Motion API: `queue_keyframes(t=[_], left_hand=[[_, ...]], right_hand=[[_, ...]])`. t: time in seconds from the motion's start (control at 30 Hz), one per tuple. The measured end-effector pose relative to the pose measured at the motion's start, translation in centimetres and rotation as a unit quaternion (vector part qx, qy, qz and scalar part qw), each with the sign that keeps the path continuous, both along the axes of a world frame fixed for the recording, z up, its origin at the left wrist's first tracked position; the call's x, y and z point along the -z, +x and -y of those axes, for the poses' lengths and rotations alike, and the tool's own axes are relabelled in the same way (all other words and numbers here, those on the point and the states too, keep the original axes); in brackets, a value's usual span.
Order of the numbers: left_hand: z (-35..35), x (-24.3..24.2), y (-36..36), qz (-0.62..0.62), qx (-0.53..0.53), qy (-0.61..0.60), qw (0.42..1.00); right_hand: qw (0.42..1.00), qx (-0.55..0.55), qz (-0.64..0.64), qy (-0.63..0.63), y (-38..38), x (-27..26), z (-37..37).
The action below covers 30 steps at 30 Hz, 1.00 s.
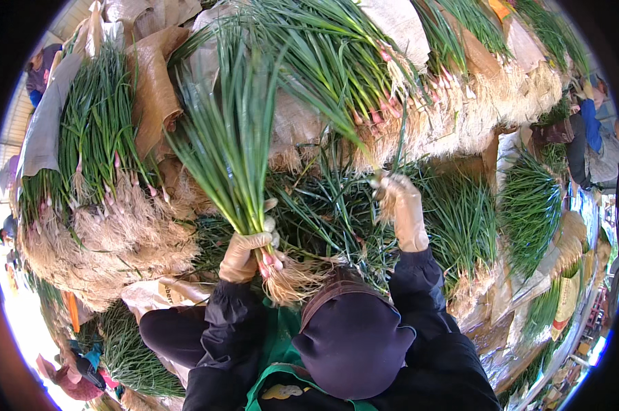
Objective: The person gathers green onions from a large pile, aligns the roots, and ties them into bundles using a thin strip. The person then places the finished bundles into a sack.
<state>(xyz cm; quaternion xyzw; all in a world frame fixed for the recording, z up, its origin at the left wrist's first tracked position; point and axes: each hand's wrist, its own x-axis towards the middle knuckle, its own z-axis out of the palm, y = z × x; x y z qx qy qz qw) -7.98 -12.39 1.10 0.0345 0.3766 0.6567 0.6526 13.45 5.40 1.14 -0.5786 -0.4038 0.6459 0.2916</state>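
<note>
My left hand (pixel 241 251), in a pale glove, grips a thick bunch of green garlic (pixel 232 154) just above its pink bulbs. The long leaves fan up and away, and the pale roots (pixel 291 280) hang towards my body. In my right hand (pixel 406 216), also gloved, a single green garlic plant (pixel 353 133) is pinched near its root end. Its leaves reach up and left towards the far pile. Between and below the hands lie loose, tangled green leaves (pixel 335 210).
Ahead stands a long pile of green garlic (pixel 335 67), roots facing me, partly under woven sacking (pixel 402 31). Another pile (pixel 99 118) rises at left beside brown sacking (pixel 155 87). More bunches (pixel 461 221) lie at right. Other people (pixel 589 128) are at the edges.
</note>
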Motion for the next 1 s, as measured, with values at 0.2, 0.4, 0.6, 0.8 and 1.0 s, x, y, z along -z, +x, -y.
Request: queue_keyframes(t=[0.2, 0.4, 0.6, 0.8, 1.0], left_hand=[[-2.5, 0.9, 2.5, -0.025, 0.017, -0.058, 0.998], [-1.7, 1.8, 2.1, -0.007, 0.028, -0.076, 0.997], [-0.7, 0.8, 1.0, -0.064, 0.025, -0.080, 0.994], [-0.5, 0.2, 0.9, -0.094, 0.111, -0.077, 0.986], [-0.2, -1.5, -0.7, -0.062, 0.052, -0.052, 0.995]], right_hand=[[0.965, -0.254, -0.045, 0.050, -1.5, 1.9, 5.7], [0.976, -0.138, 0.052, 0.160, -2.5, 2.6, 4.1], [0.749, -0.653, -0.067, 0.089, -4.3, 1.2, 2.9], [0.682, -0.443, 0.150, 0.562, -6.2, 2.3, 4.7], [0.909, -0.322, 0.011, 0.264, -7.6, 2.3, 6.5]])
